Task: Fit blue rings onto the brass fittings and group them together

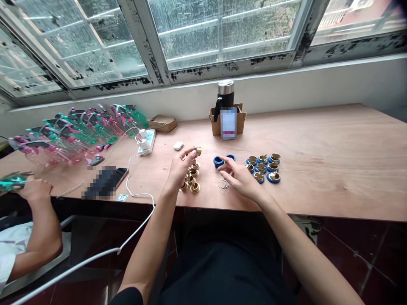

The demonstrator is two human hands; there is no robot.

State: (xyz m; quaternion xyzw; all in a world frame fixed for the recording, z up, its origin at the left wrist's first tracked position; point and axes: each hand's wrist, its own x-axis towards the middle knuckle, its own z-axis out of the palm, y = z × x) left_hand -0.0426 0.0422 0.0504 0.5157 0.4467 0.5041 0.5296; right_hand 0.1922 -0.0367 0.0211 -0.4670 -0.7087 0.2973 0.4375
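Note:
My left hand [182, 166] pinches a small gold-coloured metal fitting [199, 151] between thumb and fingertips, raised over the table. Below it stand several more gold fittings [195, 187] in a cluster. My right hand [237, 174] has its thumb and index finger apart over the blue rings [218, 161]; whether a fingertip touches one is unclear. Under that hand lies a loose pile of thin pale rings [222, 184]. To its right sit several gold fittings set in blue rings [274, 177], grouped in rows.
A cardboard box [213, 125] with a black flask [226, 99] and a phone-like screen [228, 123] stands at the back. Left are spray bottles [85, 133], a power strip [149, 142], a phone [106, 182] and a white cable [140, 195]. A co-worker's hand [36, 188] holds a green item.

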